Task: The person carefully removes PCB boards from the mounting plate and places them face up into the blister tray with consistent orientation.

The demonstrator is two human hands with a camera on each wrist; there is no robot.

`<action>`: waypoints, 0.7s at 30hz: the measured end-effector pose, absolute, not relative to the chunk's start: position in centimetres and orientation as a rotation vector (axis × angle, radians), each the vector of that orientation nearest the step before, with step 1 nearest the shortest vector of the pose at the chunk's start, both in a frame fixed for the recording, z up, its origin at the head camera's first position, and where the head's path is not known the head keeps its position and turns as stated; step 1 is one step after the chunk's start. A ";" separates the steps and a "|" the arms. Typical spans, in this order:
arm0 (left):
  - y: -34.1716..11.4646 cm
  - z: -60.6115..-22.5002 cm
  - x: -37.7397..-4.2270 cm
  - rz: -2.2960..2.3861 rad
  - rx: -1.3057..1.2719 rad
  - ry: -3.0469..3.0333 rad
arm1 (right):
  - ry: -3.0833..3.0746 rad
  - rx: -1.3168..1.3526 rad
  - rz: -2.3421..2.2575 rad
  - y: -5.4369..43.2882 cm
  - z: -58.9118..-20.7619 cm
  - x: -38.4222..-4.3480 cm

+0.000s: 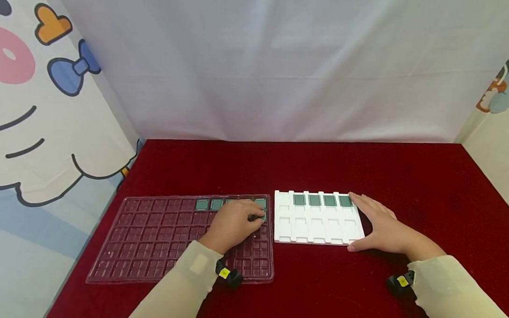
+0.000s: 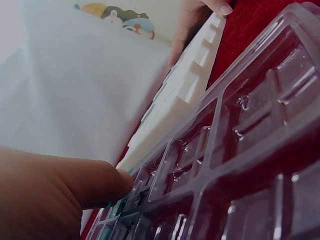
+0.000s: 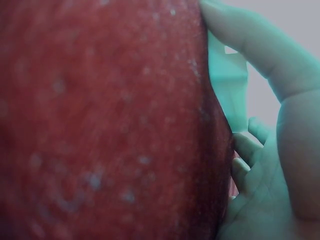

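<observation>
My left hand [image 1: 232, 223] is over the right end of a clear plastic tray [image 1: 151, 235] with many small pockets. Its thumb and fingertips pinch a small green square chip [image 1: 264, 216] in the back right corner, mostly hidden by the fingers. More green chips [image 1: 202, 204] sit in the tray's back row, some of them behind the hand. To the right lies a white slotted tray [image 1: 287, 230], with several green squares [image 1: 314, 200] in its back row. My right hand [image 1: 384, 227] grips that white tray's right end, thumb at the front corner and fingers at the back corner.
Both trays lie side by side on a dark red cloth-covered table [image 1: 317, 287]. A white curtain [image 1: 283, 66] hangs behind the table, and a cartoon-printed panel [image 1: 37, 123] stands at the left. Each wrist wears a small black camera.
</observation>
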State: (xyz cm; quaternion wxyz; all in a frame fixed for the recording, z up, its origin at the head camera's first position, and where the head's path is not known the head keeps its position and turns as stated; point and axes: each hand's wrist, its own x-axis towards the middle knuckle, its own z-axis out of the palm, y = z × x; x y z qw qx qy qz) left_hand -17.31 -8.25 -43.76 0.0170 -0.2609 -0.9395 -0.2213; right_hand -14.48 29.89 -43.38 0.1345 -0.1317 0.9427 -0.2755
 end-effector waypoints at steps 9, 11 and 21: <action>-8.3 -43.9 -17.4 -0.663 -0.831 -2.912 | 2.729 -0.390 -0.807 30.0 -43.4 -14.5; -8.3 -43.9 -17.4 -0.665 -0.828 -2.911 | 2.728 -0.390 -0.808 30.0 -43.4 -14.5; -8.2 -43.9 -17.5 -0.685 -0.824 -2.889 | 2.731 -0.396 -0.806 29.9 -43.2 -14.5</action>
